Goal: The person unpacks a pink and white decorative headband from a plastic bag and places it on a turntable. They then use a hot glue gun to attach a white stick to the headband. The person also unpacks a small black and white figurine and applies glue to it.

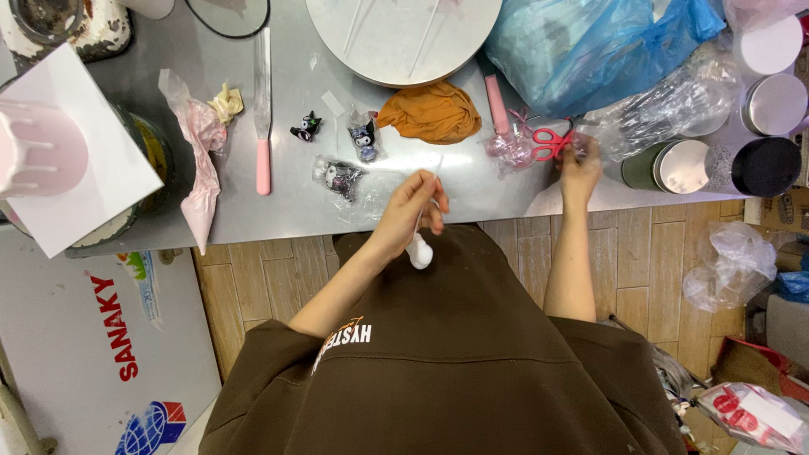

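Observation:
My left hand point(411, 212) is over the front edge of the steel table point(295, 211). It pinches a thin white stick point(427, 190) with a white rounded lump point(420, 251) at its lower end. My right hand point(580, 167) reaches to the right, its fingers curled at the handles of pink scissors point(548, 143) beside crumpled clear plastic point(666, 109). Small black cartoon figurines in clear wrappers point(341, 177) point(364, 139) point(306, 126) lie just beyond my left hand.
A white turntable point(400, 38) and an orange cloth point(430, 112) lie at the back. At the left are a pink-handled palette knife point(263, 109), a pink piping bag point(198, 160) and a pink cake point(38, 152) on a white board. A blue bag point(590, 46) and tins point(683, 164) stand right.

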